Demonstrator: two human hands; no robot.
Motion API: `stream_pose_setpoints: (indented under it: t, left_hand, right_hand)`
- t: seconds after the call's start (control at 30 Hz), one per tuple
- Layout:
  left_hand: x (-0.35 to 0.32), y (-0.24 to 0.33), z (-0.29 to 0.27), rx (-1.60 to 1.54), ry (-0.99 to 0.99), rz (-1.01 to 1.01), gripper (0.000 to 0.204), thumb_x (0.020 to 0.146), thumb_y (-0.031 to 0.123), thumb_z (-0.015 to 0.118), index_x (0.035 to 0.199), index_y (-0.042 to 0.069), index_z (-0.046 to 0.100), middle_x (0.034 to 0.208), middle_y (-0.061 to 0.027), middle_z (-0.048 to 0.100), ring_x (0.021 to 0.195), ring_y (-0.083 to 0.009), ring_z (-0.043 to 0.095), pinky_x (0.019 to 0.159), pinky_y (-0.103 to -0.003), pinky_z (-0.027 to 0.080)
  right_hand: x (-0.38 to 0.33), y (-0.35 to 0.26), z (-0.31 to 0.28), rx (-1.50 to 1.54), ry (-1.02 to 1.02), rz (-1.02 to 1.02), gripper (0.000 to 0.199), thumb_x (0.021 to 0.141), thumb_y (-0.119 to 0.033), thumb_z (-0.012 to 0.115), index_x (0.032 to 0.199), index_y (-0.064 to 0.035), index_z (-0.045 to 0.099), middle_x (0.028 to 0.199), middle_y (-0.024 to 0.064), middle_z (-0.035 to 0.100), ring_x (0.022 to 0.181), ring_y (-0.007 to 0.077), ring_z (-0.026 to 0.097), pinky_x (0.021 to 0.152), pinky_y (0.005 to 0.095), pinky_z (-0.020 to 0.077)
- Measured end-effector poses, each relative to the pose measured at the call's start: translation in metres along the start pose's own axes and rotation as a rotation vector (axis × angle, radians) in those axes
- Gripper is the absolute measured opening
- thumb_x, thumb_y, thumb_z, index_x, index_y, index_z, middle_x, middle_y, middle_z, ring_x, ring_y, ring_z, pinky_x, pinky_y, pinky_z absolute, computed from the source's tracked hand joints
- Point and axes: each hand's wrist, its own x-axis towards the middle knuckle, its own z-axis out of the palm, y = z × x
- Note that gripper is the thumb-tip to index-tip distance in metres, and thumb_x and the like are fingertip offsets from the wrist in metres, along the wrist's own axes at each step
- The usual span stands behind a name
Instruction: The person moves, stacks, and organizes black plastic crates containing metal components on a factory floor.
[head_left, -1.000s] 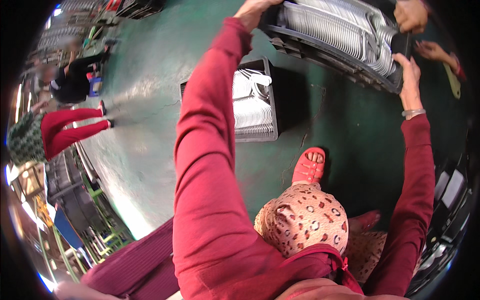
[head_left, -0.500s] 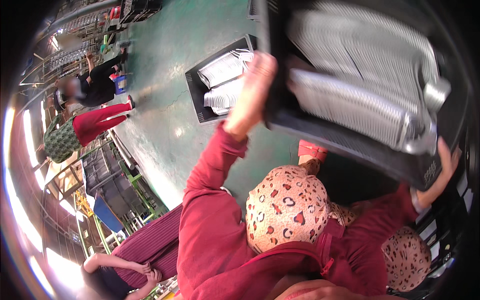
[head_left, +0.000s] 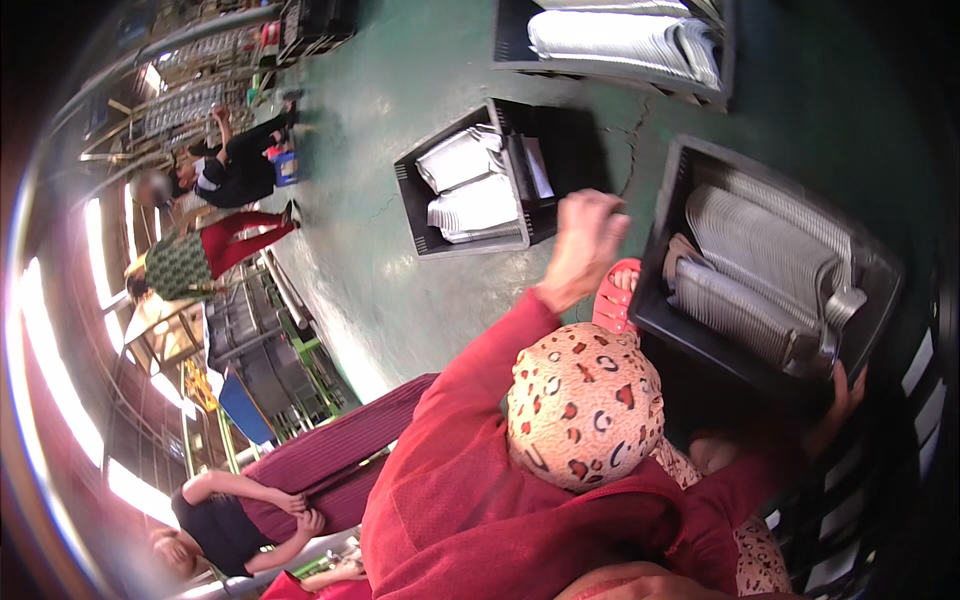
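Observation:
A black plastic crate (head_left: pixel 665 300) sits low at my right, beside my foot. In it lie curved, ribbed silvery metal parts (head_left: pixel 760 245), stacked in two rows. At the crate's near right corner my right hand (head_left: pixel 845 395) grips the rim, its fingers partly in shadow. My left hand (head_left: pixel 585 245) is off the crate, in the air to its left, with nothing in it; its fingers are loosely bent and slightly blurred.
Two more black crates of metal parts stand on the green floor: one (head_left: pixel 410 210) ahead to the left, another (head_left: pixel 610 72) farther off. My red sandal (head_left: pixel 612 290) is next to the near crate. People stand at the left, one in striped maroon trousers (head_left: pixel 330 450), near machinery (head_left: pixel 260 350).
The crate, held up by both hands before, is now lower and farther from my head. My left hand has let go of its edge; my right hand stays at its corner.

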Motion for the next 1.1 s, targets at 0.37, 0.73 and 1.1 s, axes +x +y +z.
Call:
stream_pose_setpoints:
  t: [0.37,0.73,1.1]
  left_hand:
    - [0.032,-0.214,-0.11,0.165,-0.031,0.072,0.049,0.067,0.02,0.072,0.112,0.014,0.053,0.116,-0.0068,0.052,0.109,-0.028,0.045,0.093,-0.037,0.034]
    - [0.039,-0.259,-0.156,-0.389,-0.351,-0.253,0.028,0.084,0.014,0.059,0.104,-0.007,0.058,0.091,-0.004,0.062,0.081,-0.0084,0.055,0.072,-0.023,0.045]
    - [0.021,-0.025,-0.008,0.171,-0.04,-0.06,0.044,0.086,0.031,0.053,0.12,0.002,0.048,0.118,-0.0189,0.05,0.107,-0.0359,0.046,0.093,-0.045,0.032]
  right_hand:
    - [0.006,-0.025,0.012,-0.133,-0.017,0.006,0.057,0.074,-0.039,0.066,0.114,-0.0023,0.051,0.124,0.0236,0.044,0.118,0.0338,0.042,0.1,0.0425,0.0331]
    - [0.031,-0.023,0.007,0.433,-0.031,0.544,0.049,0.069,-0.012,0.064,0.116,-0.0016,0.054,0.116,0.0133,0.053,0.111,0.0233,0.048,0.097,0.0328,0.0338]
    - [0.12,-0.074,-0.01,0.755,0.218,0.292,0.055,0.056,-0.011,0.063,0.107,0.007,0.057,0.081,0.019,0.065,0.076,0.0232,0.065,0.067,0.0303,0.0485]
